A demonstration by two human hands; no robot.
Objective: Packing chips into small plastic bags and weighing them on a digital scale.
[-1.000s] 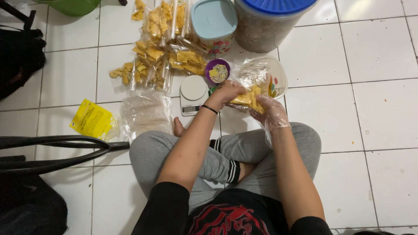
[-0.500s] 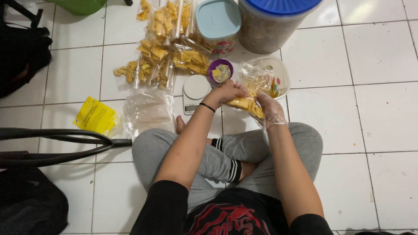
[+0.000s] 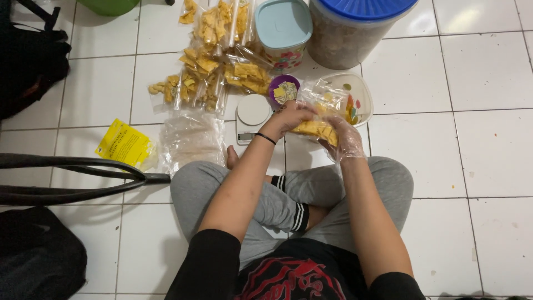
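A person is sitting cross-legged on the white tiled floor (image 3: 472, 166); both hands are working together just in front of the knees. The left hand (image 3: 288, 118) is bare, with a thin black band around the wrist; it is curling closed on the near side of a clear plastic bag (image 3: 322, 103). The right hand (image 3: 345, 139) is wearing a see-through plastic glove; it is closing around a bunch of yellow chips (image 3: 317, 129) at the bottom of that bag. The bag is being held up a little above the floor, between the two hands, just in front of a white bowl (image 3: 363, 100).

A small white scale (image 3: 251, 115) is sitting on the floor just to the left of the hands; a little purple cup (image 3: 284, 89) is sitting right beside it. Behind those, filled bags of chips (image 3: 214, 55) are lying in a pile; a stack of empty clear bags (image 3: 191, 139) is lying near the left knee, with a yellow packet (image 3: 125, 145) beside it. Farther back, a box with a light blue lid (image 3: 283, 25) is standing next to a big tub with a dark blue lid (image 3: 361, 16); the two are almost touching.
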